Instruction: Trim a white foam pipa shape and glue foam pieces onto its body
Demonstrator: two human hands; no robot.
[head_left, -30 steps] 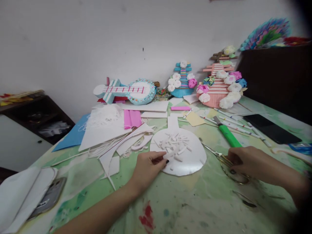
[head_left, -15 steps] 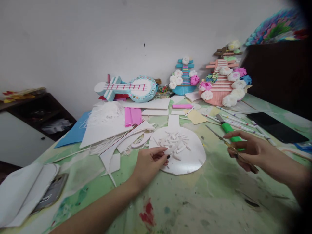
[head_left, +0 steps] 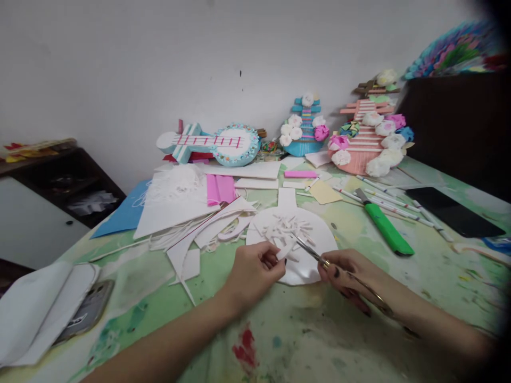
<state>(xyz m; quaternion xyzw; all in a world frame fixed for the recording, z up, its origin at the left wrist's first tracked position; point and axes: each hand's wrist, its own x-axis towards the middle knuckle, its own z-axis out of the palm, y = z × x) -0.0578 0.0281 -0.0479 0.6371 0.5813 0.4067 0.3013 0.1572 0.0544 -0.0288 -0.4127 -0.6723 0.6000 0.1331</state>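
Observation:
My left hand [head_left: 252,275] pinches a small white foam strip [head_left: 281,251] just above the near edge of a white round foam cut-out [head_left: 319,239]. That cut-out lies on the green table [head_left: 303,330] and carries several short white strips [head_left: 285,229]. My right hand [head_left: 351,274] grips a pair of scissors [head_left: 309,249], whose blades point up-left toward the strip in my left fingers. The two hands are close together over the cut-out's front edge.
White foam sheets and offcuts [head_left: 187,213] and pink paper [head_left: 219,189] lie to the left. A green utility knife [head_left: 385,223], pens [head_left: 395,205] and a black phone [head_left: 455,213] lie to the right. Decorated paper instruments [head_left: 223,143] stand against the wall. Another phone [head_left: 85,314] rests at the near left.
My right hand lifted the scissors off the table at the right and brought them left to the strip held by my left hand. My left hand has barely moved.

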